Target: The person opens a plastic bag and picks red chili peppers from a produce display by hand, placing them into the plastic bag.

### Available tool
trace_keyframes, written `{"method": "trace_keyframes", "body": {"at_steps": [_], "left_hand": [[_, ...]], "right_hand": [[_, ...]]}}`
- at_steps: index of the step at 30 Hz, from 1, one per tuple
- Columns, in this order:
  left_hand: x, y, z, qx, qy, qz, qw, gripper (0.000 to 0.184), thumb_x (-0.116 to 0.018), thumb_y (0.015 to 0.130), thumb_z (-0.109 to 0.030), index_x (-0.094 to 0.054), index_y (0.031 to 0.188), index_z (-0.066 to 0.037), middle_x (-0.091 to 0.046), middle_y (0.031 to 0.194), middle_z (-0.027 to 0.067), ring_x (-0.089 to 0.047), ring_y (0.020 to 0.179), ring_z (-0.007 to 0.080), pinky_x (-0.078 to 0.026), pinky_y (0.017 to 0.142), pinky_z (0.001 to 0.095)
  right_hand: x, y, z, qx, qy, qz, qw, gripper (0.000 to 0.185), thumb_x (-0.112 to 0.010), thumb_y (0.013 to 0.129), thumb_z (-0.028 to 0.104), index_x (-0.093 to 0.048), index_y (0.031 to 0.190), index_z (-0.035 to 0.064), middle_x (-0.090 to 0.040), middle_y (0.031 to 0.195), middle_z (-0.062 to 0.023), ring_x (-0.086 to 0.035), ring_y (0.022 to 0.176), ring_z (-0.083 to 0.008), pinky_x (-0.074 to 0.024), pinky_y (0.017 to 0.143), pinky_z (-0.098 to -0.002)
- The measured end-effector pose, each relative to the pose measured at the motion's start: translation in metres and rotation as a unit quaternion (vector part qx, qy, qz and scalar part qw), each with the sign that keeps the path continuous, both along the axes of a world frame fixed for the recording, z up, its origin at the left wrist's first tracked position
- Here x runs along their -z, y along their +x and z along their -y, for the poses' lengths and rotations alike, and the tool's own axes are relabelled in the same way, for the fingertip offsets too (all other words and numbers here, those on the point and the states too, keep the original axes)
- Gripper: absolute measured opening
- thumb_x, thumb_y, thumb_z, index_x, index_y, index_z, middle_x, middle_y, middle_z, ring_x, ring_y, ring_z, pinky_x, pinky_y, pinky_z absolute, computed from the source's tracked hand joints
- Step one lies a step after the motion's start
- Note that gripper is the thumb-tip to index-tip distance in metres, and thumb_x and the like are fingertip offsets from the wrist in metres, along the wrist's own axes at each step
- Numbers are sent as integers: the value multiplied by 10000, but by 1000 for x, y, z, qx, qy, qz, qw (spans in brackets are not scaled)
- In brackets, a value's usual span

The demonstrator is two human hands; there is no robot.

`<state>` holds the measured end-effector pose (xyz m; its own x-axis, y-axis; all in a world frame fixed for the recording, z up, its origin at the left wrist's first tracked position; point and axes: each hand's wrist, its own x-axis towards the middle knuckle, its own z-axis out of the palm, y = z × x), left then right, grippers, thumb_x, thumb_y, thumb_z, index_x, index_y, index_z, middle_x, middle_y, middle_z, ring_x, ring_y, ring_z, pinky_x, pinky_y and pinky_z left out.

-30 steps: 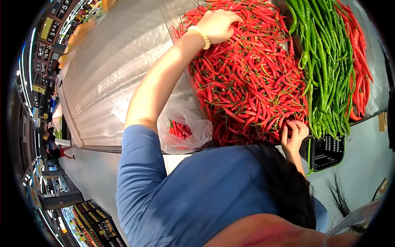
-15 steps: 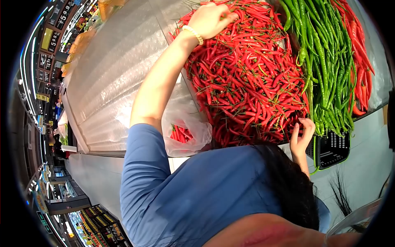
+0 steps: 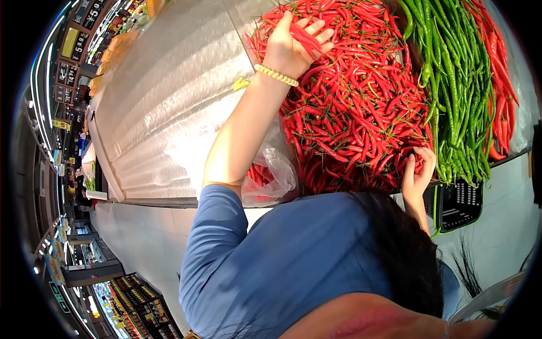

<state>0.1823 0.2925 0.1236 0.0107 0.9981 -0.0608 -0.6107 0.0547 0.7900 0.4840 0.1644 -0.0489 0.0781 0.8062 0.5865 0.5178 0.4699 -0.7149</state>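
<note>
A big heap of small red chili peppers with green stems lies in front of me. My left hand, with a yellow coiled band at the wrist, is palm up over the heap's far left part. A few red chili peppers lie across its palm under half-curled fingers. My right hand is at the heap's near right edge, its fingers bent round some red chilies and partly hiding them. Beside my left forearm sits a clear plastic bag with red chilies inside, partly covered by the arm.
Long green peppers lie right of the heap, with larger red peppers beyond. A black basket with a green edge is below them. Bubbled plastic sheeting covers the left stand, bearing a small yellow-green piece.
My left hand has turned from palm down on the heap to palm up, with a few chilies now showing in it. My right hand's fingers have curled more at the near edge.
</note>
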Motion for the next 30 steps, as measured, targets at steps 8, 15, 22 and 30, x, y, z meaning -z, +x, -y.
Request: {"method": "trace_keyframes", "body": {"at_steps": [8,15,22,30], "left_hand": [[12,-2,-21,14,-18,70,997,421,-421,946,-313,-352,1224,-4,-458,1210,181,-497,1087,327,-428,898,471],[12,10,-30,84,-4,53,995,188,-496,928,-173,-446,773,-79,-432,662,-23,-375,526,81,-347,485,229],[13,73,23,-44,-56,224,972,185,-439,932,-159,-456,778,-59,-474,651,23,-479,586,134,-447,575,294],[39,89,83,-124,-117,289,942,223,-453,926,-275,-455,809,-84,-492,742,33,-502,673,186,-475,711,367]], "right_hand": [[4,4,1,-3,-25,-27,999,146,-559,821,17,-555,967,7,-536,983,-133,-507,937,-266,-390,857,-338],[8,3,2,-29,-48,-81,995,97,-555,816,-6,-566,912,3,-572,900,-108,-536,870,-237,-411,823,-325],[-86,-56,-36,-164,57,-97,980,371,-652,748,-48,-581,1102,36,-588,846,-73,-557,749,-155,-461,686,-257],[-97,-93,-56,-226,197,56,952,216,-665,741,93,-665,957,91,-576,741,-36,-569,657,-222,-434,581,-342]]}}
